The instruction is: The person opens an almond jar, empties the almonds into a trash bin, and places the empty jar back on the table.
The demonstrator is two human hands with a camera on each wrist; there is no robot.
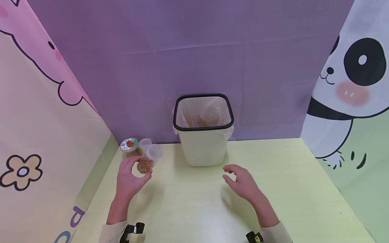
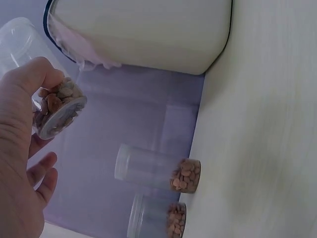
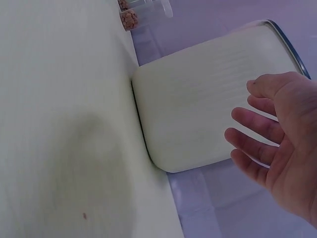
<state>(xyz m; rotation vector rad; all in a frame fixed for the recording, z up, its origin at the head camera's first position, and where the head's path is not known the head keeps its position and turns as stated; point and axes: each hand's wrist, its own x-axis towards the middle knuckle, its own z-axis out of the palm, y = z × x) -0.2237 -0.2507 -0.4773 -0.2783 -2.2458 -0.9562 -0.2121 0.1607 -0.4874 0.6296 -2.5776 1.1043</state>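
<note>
My left hand (image 1: pixel 131 178) grips a clear plastic jar (image 1: pixel 145 166) with small brown pieces in its bottom. Its thumb and fingers lie on opposite sides. In the left wrist view this held jar (image 2: pixel 58 106) is tilted and raised above the level of two other jars. Those stand behind it on the table: a lidded jar (image 1: pixel 129 145) with a printed red fruit on top, and a clear jar (image 1: pixel 145 143). To the right, my right hand (image 1: pixel 243 182) hovers with relaxed, slightly bent fingers, holding nothing. In the right wrist view its fingers (image 3: pixel 257 131) overlap the bin.
A pale bin (image 1: pixel 203 148) with a black rim and a translucent liner (image 1: pixel 194 109) stands at the back middle of the light table (image 1: pixel 188 202). Behind it rises a purple cloth wall (image 1: pixel 194 50); printed cartoon panels flank both sides.
</note>
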